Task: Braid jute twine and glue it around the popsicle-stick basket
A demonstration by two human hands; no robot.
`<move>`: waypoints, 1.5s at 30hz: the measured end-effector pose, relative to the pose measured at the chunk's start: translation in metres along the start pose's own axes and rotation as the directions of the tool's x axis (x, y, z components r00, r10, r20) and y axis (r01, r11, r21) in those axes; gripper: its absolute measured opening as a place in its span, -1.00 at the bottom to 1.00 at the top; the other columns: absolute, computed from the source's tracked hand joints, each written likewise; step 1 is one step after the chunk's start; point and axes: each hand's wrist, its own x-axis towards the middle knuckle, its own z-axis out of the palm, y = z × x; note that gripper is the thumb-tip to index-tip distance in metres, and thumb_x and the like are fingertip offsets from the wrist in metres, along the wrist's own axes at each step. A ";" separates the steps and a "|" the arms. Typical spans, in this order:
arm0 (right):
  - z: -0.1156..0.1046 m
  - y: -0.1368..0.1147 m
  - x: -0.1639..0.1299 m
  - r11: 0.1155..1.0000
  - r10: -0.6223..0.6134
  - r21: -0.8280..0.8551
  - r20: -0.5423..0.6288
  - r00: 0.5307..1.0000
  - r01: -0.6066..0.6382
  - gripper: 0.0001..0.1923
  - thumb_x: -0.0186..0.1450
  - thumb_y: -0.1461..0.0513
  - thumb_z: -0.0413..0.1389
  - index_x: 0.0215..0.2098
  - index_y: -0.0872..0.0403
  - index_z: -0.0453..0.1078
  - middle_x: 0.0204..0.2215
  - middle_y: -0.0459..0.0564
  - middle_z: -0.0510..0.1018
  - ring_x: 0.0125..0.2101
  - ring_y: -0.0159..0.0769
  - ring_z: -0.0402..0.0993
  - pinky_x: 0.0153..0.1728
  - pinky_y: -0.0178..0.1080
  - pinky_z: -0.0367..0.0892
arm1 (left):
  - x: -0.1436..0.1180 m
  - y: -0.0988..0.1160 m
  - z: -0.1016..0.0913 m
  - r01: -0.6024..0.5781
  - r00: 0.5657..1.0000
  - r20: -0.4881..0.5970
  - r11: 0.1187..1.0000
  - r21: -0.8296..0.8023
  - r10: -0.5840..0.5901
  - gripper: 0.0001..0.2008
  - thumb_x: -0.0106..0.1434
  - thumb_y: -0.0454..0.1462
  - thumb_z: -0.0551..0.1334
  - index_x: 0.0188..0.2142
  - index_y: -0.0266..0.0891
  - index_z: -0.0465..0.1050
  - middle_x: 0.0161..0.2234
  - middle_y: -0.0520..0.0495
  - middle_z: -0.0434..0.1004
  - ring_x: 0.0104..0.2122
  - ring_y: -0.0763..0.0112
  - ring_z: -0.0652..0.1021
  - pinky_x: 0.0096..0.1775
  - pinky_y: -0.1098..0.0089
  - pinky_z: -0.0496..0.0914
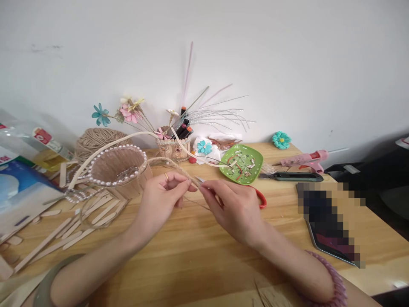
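My left hand pinches a strand of jute twine that runs from the rim of a small craft-stick basket trimmed with pearl beads. My right hand meets it fingertip to fingertip and holds red-handled scissors, whose blade tip shows at the twine. A pale cane strip arches over the basket as a handle. Both hands hover just above the wooden table.
Loose craft sticks lie left of the basket, with a ball of jute behind. A green dish of beads, a utility knife, a pink glue gun, a marker holder with paper flowers and a tablet stand around.
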 end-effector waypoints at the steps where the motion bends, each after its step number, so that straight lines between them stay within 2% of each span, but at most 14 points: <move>1: 0.001 -0.002 -0.001 0.999 0.012 0.052 0.033 0.999 -0.014 -0.82 0.29 0.28 0.00 -0.38 0.16 0.43 -0.57 -0.05 0.55 -0.61 -0.45 0.41 -0.59 -0.42 0.16 | 0.000 -0.001 0.000 -0.006 1.000 -0.002 0.999 -0.041 0.006 -0.91 0.05 -0.29 0.25 -0.54 -0.27 0.43 -0.57 0.07 0.53 -0.73 0.66 0.29 -0.64 0.57 0.21; 8: 0.006 -0.003 -0.005 0.999 -0.035 0.039 0.153 0.988 0.030 -0.76 0.29 0.28 -0.04 -0.39 0.13 0.46 -0.62 -0.06 0.50 -0.63 -0.44 0.34 -0.63 -0.38 0.04 | -0.004 0.001 0.000 0.114 0.991 0.106 0.923 -0.368 -0.080 -0.90 0.02 -0.30 0.29 -0.54 -0.27 0.41 -0.58 0.08 0.51 -0.69 0.67 0.35 -0.61 0.62 0.23; 11: 0.000 0.002 0.002 0.951 0.167 0.239 0.134 0.977 -0.195 -0.84 0.20 0.29 0.02 -0.42 0.11 0.44 -0.56 -0.06 0.51 -0.62 -0.45 0.31 -0.60 -0.38 0.11 | -0.003 -0.001 0.000 0.084 0.990 0.136 0.930 -0.358 -0.038 -0.91 0.03 -0.30 0.29 -0.53 -0.26 0.42 -0.61 0.11 0.47 -0.66 0.65 0.38 -0.57 0.61 0.27; 12: -0.002 0.003 0.005 0.874 0.285 0.368 0.143 0.948 -0.318 -0.85 0.18 0.29 0.02 -0.40 0.12 0.43 -0.51 -0.05 0.52 -0.62 -0.46 0.31 -0.60 -0.38 0.15 | -0.003 -0.002 0.000 0.073 0.990 0.139 0.937 -0.341 -0.027 -0.92 0.03 -0.30 0.30 -0.52 -0.25 0.43 -0.60 0.12 0.47 -0.65 0.65 0.38 -0.57 0.61 0.27; 14: -0.004 0.005 0.010 0.602 0.455 0.608 0.271 0.848 -0.518 -0.82 0.19 0.27 0.01 -0.28 0.12 0.40 -0.41 -0.04 0.53 -0.64 -0.49 0.32 -0.63 -0.40 0.20 | -0.002 -0.004 0.000 0.054 0.990 0.143 0.953 -0.297 -0.012 -0.93 0.04 -0.28 0.30 -0.50 -0.24 0.45 -0.60 0.12 0.46 -0.66 0.64 0.38 -0.59 0.60 0.27; 16: -0.003 0.006 0.013 0.328 0.409 0.710 0.488 0.771 -0.623 -0.77 0.19 0.22 0.04 -0.19 0.11 0.38 -0.40 -0.05 0.52 -0.64 -0.48 0.37 -0.64 -0.40 0.24 | -0.001 -0.007 0.000 0.034 0.990 0.141 0.972 -0.234 -0.001 -0.92 0.04 -0.26 0.29 -0.48 -0.24 0.48 -0.62 0.13 0.45 -0.68 0.64 0.36 -0.61 0.59 0.25; 18: -0.002 0.006 0.014 0.220 0.263 0.721 0.605 0.752 -0.657 -0.75 0.18 0.20 0.08 -0.18 0.12 0.40 -0.44 -0.06 0.52 -0.54 -0.41 0.46 -0.55 -0.38 0.32 | 0.000 -0.008 0.000 0.006 0.993 0.118 0.988 -0.154 0.013 -0.93 0.03 -0.27 0.29 -0.49 -0.24 0.50 -0.66 0.14 0.42 -0.69 0.63 0.34 -0.61 0.58 0.24; 22: -0.001 0.008 0.012 0.367 0.207 0.698 0.583 0.786 -0.615 -0.82 0.23 0.25 0.04 -0.30 0.13 0.47 -0.43 -0.06 0.54 -0.33 -0.33 0.47 -0.27 -0.29 0.35 | -0.001 -0.005 0.000 0.006 0.996 0.088 1.000 -0.007 -0.006 -0.94 0.00 -0.30 0.28 -0.54 -0.25 0.51 -0.71 0.13 0.40 -0.66 0.59 0.36 -0.56 0.55 0.27; 26: -0.001 0.013 0.011 0.457 0.244 0.673 0.535 0.809 -0.582 -0.82 0.23 0.21 0.06 -0.36 0.12 0.48 -0.45 -0.08 0.53 -0.42 -0.38 0.43 -0.35 -0.32 0.32 | -0.001 0.002 0.001 0.047 0.991 0.123 0.999 0.024 -0.050 -0.95 -0.02 -0.32 0.28 -0.55 -0.26 0.51 -0.66 0.10 0.46 -0.61 0.55 0.41 -0.50 0.53 0.32; 33: 0.002 0.013 0.011 0.388 0.322 0.708 0.496 0.806 -0.591 -0.80 0.22 0.16 0.08 -0.47 0.13 0.31 -0.59 -0.16 0.37 -0.60 -0.50 0.27 -0.55 -0.39 0.22 | -0.001 -0.004 0.003 0.129 0.970 0.224 0.983 -0.133 -0.097 -0.94 -0.02 -0.30 0.32 -0.55 -0.27 0.51 -0.62 0.09 0.47 -0.57 0.59 0.40 -0.47 0.58 0.31; 38: 0.004 0.009 0.009 0.250 0.300 0.782 0.498 0.814 -0.571 -0.77 0.23 0.09 0.06 -0.41 0.09 0.21 -0.64 -0.20 0.33 -0.64 -0.49 0.23 -0.57 -0.38 0.22 | -0.004 -0.012 0.005 0.382 0.909 0.340 0.807 -0.451 -0.240 -0.86 -0.09 -0.30 0.39 -0.59 -0.30 0.46 -0.62 0.09 0.43 -0.62 0.67 0.36 -0.55 0.65 0.29; 41: 0.003 0.006 0.009 0.212 0.282 0.796 0.505 0.815 -0.567 -0.76 0.22 0.09 0.07 -0.42 0.09 0.20 -0.65 -0.21 0.32 -0.63 -0.49 0.22 -0.57 -0.38 0.21 | -0.005 -0.015 0.005 0.429 0.888 0.398 0.732 -0.529 -0.232 -0.83 -0.12 -0.29 0.40 -0.61 -0.30 0.43 -0.68 0.12 0.36 -0.68 0.69 0.30 -0.61 0.66 0.25; 43: 0.002 0.005 0.009 0.200 0.281 0.799 0.508 0.814 -0.567 -0.76 0.21 0.09 0.08 -0.44 0.09 0.20 -0.67 -0.22 0.31 -0.64 -0.50 0.21 -0.58 -0.38 0.19 | -0.004 -0.014 0.004 0.409 0.883 0.430 0.758 -0.508 -0.188 -0.81 -0.13 -0.26 0.40 -0.64 -0.28 0.42 -0.72 0.12 0.33 -0.70 0.67 0.27 -0.65 0.63 0.22; 45: 0.001 0.004 0.009 0.196 0.286 0.800 0.506 0.814 -0.567 -0.76 0.20 0.11 0.10 -0.45 0.09 0.21 -0.69 -0.24 0.29 -0.66 -0.51 0.20 -0.60 -0.40 0.16 | -0.003 -0.010 0.001 0.314 0.894 0.428 0.863 -0.396 -0.129 -0.83 -0.13 -0.25 0.39 -0.66 -0.24 0.44 -0.74 0.09 0.35 -0.71 0.61 0.30 -0.64 0.57 0.24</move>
